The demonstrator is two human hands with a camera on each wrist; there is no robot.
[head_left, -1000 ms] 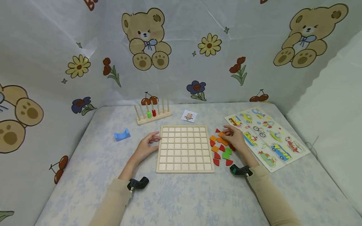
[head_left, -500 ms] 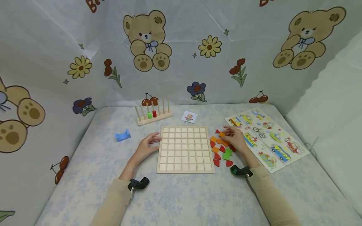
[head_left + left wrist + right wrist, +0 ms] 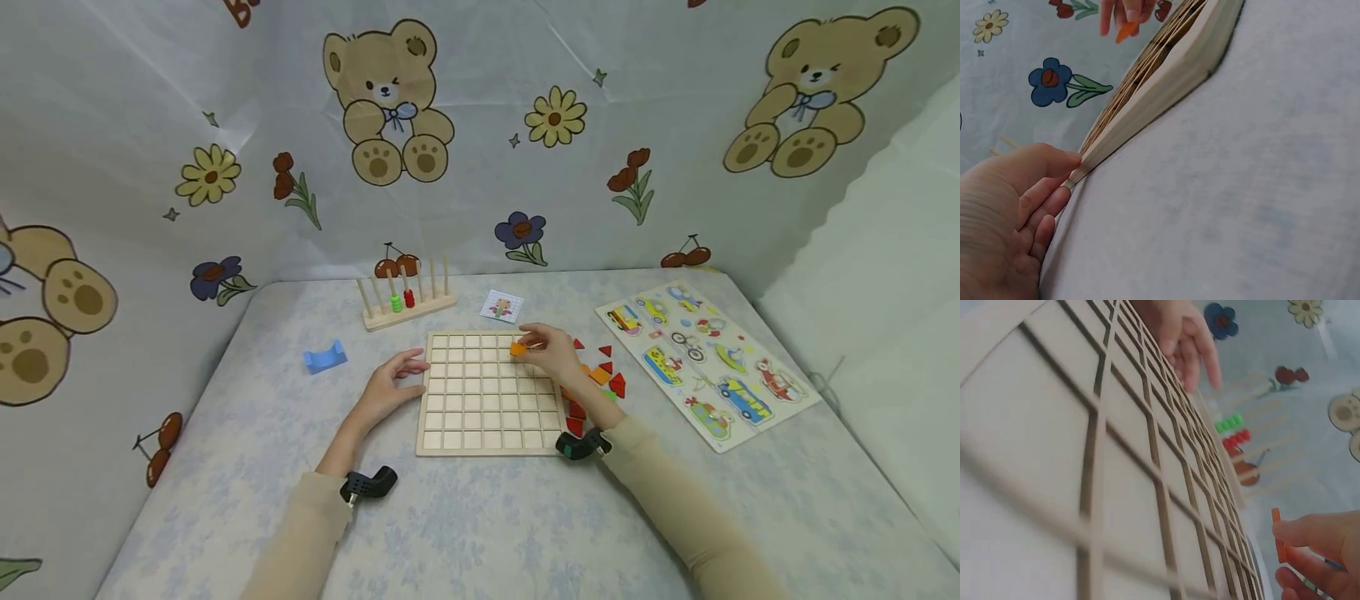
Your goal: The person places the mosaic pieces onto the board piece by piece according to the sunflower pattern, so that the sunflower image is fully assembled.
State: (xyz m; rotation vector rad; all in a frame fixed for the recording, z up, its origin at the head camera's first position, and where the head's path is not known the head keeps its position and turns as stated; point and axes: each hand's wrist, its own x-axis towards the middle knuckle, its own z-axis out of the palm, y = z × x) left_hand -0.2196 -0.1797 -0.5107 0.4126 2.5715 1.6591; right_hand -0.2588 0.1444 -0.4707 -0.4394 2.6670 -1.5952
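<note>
A wooden grid board [image 3: 480, 392] with bare square cells lies in the middle of the table. Over its upper right cells my right hand [image 3: 551, 353] pinches a small flat orange piece [image 3: 517, 349] between thumb and fingers; the right wrist view shows this orange piece [image 3: 1279, 535] edge-on, apart from the board. My left hand [image 3: 386, 387] touches the board's left edge, and in the left wrist view the thumb and fingertips of the left hand [image 3: 1019, 206] rest against the rim. Red pieces [image 3: 617, 384], orange and green ones lie right of the board, partly hidden by the right forearm.
Behind the board stands a wooden peg rack [image 3: 411, 312] with green and red beads. A small patterned card [image 3: 502, 306] lies beside it. A blue curved block [image 3: 325, 358] sits at left, and a vehicle picture puzzle board [image 3: 708, 362] at right.
My right hand has lifted an orange piece from the loose pile and carried it left over the board's upper right. The left hand stays at the board's edge.
</note>
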